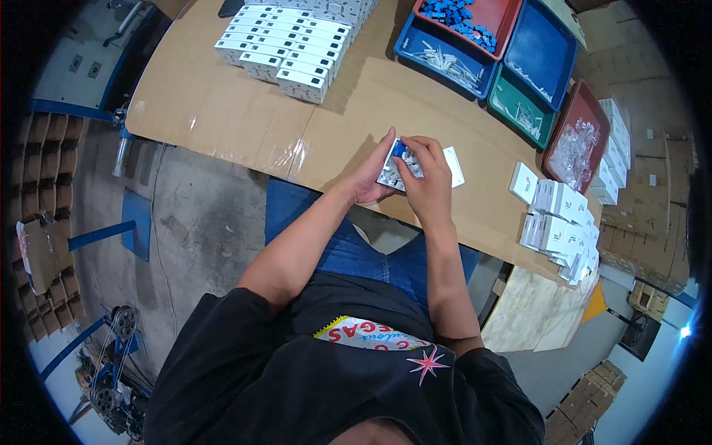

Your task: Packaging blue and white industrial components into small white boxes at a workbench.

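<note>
Near the table's front edge, my left hand (363,179) is closed around a small open box (389,175) with a grey-and-white pattern, holding it tilted. My right hand (432,176) reaches over it from the right, with thumb and fingers closed at a small blue piece (400,148) at the box's upper end. Part of the box's inside is covered by the right fingers. Beside the right hand, a flat white card or box part (454,166) lies on the table, partly hidden behind that hand.
White boxes (302,83) stand in rows at far left. At far right are a red tray (512,22) of blue pieces, a blue tray (404,46) and green tray (497,104) of white sticks, another blue tray (545,44), and a reddish tray (552,159) of clear bags. White packs (556,230) pile nearer.
</note>
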Demonstrator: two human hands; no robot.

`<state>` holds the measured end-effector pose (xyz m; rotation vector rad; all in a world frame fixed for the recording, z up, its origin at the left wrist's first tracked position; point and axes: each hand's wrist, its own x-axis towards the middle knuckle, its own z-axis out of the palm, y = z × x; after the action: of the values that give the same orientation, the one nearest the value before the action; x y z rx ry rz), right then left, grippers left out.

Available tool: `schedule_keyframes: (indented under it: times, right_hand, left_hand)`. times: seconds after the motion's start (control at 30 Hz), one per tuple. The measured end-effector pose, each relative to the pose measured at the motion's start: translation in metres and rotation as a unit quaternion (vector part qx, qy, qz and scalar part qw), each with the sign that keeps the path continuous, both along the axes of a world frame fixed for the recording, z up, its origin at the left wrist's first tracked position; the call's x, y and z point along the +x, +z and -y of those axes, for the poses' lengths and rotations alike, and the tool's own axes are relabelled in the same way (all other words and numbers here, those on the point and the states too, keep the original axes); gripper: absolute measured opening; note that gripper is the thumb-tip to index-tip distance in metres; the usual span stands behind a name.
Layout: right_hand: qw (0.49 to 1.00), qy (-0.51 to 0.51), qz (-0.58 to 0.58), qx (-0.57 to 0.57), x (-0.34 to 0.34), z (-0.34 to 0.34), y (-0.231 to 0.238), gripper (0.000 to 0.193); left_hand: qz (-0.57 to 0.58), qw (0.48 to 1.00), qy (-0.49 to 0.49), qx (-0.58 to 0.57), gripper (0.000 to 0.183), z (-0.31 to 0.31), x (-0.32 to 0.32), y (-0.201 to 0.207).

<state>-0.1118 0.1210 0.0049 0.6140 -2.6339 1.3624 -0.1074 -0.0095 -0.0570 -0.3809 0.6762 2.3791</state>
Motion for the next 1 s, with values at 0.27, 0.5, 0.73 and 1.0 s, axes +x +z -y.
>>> schedule_keyframes:
  times: [0.27, 0.5, 0.73, 1.0]
  right_hand:
    - [1.000, -0.002, 0.018, -0.002, -0.004, 0.000, 0.002, 0.036]
    - [0.997, -0.066, -0.010, -0.029, -0.010, -0.036, 0.008, 0.035]
    - [0.978, -0.193, -0.040, 0.070, -0.010, -0.111, -0.033, 0.035]
    - [0.957, -0.238, 0.054, 0.158, 0.004, -0.106, -0.036, 0.055]
  left_hand:
    - [0.000, 1.000, -0.007, 0.005, 0.069, 0.001, -0.003, -0.008]
    - [-0.058, 0.996, 0.002, 0.063, 0.079, -0.003, -0.002, -0.009]
    - [-0.083, 0.994, 0.006, 0.076, 0.060, -0.001, 0.000, -0.004]
    - [-0.088, 0.995, 0.004, -0.042, 0.055, -0.007, 0.003, 0.004]
